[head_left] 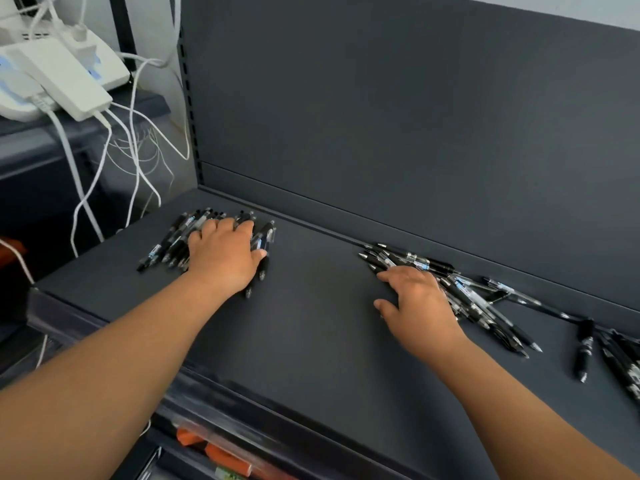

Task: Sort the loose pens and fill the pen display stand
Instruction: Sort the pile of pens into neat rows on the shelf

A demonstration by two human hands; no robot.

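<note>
Your left hand (223,254) lies palm down on the left pile of pens (173,242). Its fingers are nearly straight and press the black barrels flat rather than closing round any of them. The pile shows past your knuckles at 12 o'clock and fans out to 9 o'clock, and one or two pens poke out under your thumb at 4 o'clock.

Your right hand (419,306) rests with its fingers spread and loose on the near edge of the right pile of pens (485,303) and grips nothing. That heap runs from your fingertips at 11 o'clock out to 3 o'clock. A few stray pens (585,344) lie apart from it further toward 3 o'clock.

Both piles sit on the dark grey shelf (311,306), well apart from each other, close to the back panel (381,116).

The pens carry small white and blue labels, but the print is too small to read. White adapters (65,74) and cables (135,147) hang at 10 o'clock.
</note>
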